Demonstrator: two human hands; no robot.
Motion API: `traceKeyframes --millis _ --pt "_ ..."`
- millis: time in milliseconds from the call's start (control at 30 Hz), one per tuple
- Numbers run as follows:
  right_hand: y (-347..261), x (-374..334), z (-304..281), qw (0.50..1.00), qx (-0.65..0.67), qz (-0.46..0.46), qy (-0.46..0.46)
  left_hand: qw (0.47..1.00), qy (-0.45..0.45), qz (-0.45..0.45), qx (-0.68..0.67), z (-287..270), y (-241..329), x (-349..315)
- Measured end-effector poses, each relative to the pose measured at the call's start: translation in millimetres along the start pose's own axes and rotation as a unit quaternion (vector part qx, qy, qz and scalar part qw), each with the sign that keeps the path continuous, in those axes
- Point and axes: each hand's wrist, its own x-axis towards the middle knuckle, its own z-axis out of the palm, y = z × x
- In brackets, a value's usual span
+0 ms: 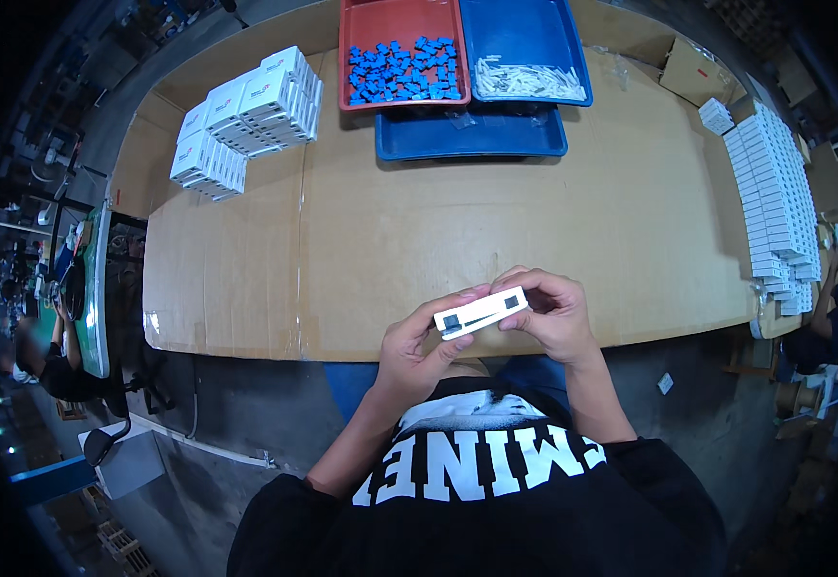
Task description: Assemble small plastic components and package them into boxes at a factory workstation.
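Observation:
Both my hands hold one small white flat box (481, 313) with dark square marks at its two ends, just above the near edge of the cardboard-covered table (390, 231). My left hand (419, 351) grips its left end from below. My right hand (549, 313) closes over its right end, fingers curled on top.
At the far side stand a red tray (351, 58) of small blue parts, a blue tray (573, 67) of whitish parts and another blue tray (472, 139) below them. White boxes are stacked at the far left (246, 120) and in rows at the right (775, 202). A person sits at the left (53, 365).

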Motion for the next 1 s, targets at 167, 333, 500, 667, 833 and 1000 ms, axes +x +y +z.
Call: traceKeyframes --millis 167,333,500,667,833,1000 --pt "2 1 5 1.000 0.000 0.009 0.015 1.000 0.008 0.005 -0.008 -2 1 1" --pt "6 3 8 0.999 0.021 0.031 0.022 0.997 0.070 -0.011 -0.013 0 -3 5" --pt "8 4 5 0.999 0.021 0.038 0.004 0.997 0.072 0.002 -0.004 -3 -6 3" --pt "8 8 6 0.999 0.016 0.044 0.002 0.997 0.071 0.005 -0.004 -8 -9 4" --pt "8 13 9 0.999 0.012 0.046 0.006 0.997 0.074 0.008 0.009 -11 -9 7" --pt "12 15 8 0.999 -0.037 0.011 0.001 0.997 0.080 0.008 -0.005 -11 -13 8"
